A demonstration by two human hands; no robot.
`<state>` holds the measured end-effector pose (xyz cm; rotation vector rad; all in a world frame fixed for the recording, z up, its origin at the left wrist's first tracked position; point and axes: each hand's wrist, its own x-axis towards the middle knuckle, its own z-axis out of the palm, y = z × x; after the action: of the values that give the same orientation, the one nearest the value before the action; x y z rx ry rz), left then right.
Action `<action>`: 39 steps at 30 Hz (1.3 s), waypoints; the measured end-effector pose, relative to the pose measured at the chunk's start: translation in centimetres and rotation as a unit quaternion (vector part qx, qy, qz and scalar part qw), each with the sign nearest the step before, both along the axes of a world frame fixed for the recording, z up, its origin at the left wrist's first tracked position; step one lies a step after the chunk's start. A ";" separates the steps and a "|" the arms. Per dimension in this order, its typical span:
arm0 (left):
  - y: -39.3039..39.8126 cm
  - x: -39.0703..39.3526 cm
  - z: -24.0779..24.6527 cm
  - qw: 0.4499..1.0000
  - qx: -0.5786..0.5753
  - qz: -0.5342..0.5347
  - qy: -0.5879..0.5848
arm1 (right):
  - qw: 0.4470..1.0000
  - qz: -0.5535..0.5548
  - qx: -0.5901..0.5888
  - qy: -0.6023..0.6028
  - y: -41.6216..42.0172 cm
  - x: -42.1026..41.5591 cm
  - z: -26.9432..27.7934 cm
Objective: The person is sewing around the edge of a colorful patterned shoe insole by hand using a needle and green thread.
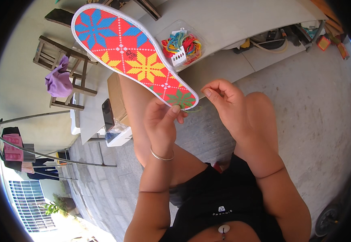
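Observation:
A red cross-stitch shoe insole (136, 60) with blue, yellow and green star patterns and a white edge slants across the upper middle. My left hand (163, 121) pinches its narrow lower end between thumb and fingers, beside the green star. A green thread (193, 110) hangs from that end. My right hand (224, 96) is raised to the right, apart from the insole, thumb and forefinger pressed together; whether a needle or thread is between them cannot be told. Behind the insole, a clear plastic tray (204, 45) holds colourful embroidery floss (190, 45) and a white card with holes (178, 56).
The tray stands on a grey table (239, 21) with a lower shelf of bags and tools. At left are a wooden chair (83, 72) with a purple cloth (59, 80), a cardboard box (116, 96), a dark phone (107, 113) and a metal drying rack (72, 161).

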<state>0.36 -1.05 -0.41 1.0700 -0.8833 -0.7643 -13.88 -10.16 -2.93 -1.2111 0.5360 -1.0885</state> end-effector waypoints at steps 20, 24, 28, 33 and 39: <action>-0.2 -0.1 -0.9 0.993 0.080 -0.079 0.022 | 0.863 0.242 0.372 -0.239 -0.4 1.4 -2.3; -0.4 -0.6 -0.1 0.988 0.083 -0.097 0.085 | 0.794 0.300 0.404 -0.341 -2.6 -0.5 -2.8; -0.6 0.5 0.1 0.973 0.028 -0.140 0.180 | 0.917 0.140 0.256 -0.271 -4.6 -2.7 -1.5; -0.7 1.3 -1.1 0.899 0.040 -0.248 0.360 | 0.998 -0.003 -0.024 -0.059 0.6 -0.7 1.7; -1.3 0.9 -1.2 0.810 0.022 -0.309 0.498 | 0.956 -0.092 -0.278 0.023 2.2 0.2 2.1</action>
<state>1.25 -2.38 -1.60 0.2531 -0.2559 -1.6879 -13.72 -7.91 -0.82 -1.7037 0.3917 -1.4299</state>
